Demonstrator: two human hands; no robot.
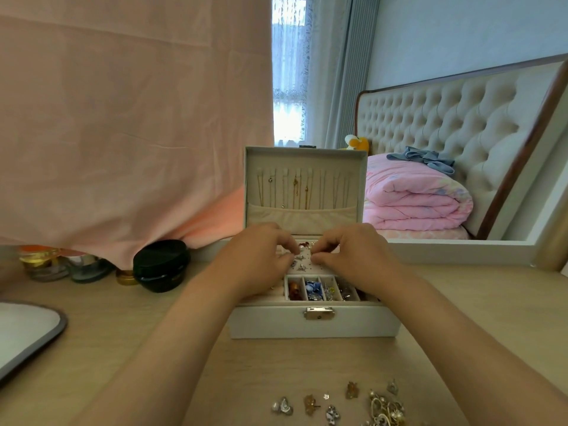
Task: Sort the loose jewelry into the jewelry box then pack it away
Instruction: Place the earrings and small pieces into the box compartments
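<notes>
Left hand [261, 256] and right hand [350, 256] hover side by side over the back half of the open box [313, 325], fingers curled and thumb tips drawn in toward each other above the stud panel [319, 267]. Each hand's thumb and forefinger are closed narrow, as in a pinch, but whatever may be between them is too small to tell. A few small silver pieces sit on the panel between the two hands. Nearer the front, a row of narrow compartments [313, 289] holds amber, blue and clear bits. The lid [307, 158] stands upright behind the hands, with thin gold chains [296, 189] hanging inside it above a cloth pocket. The box rests on the table [123, 333], its metal clasp [319, 313] facing the person. Loose jewelry [385, 408] lies scattered on the table near the front edge, well apart from the box. Left of the box stands a black jar [161, 265], under a hanging pink cloth [123, 118].
</notes>
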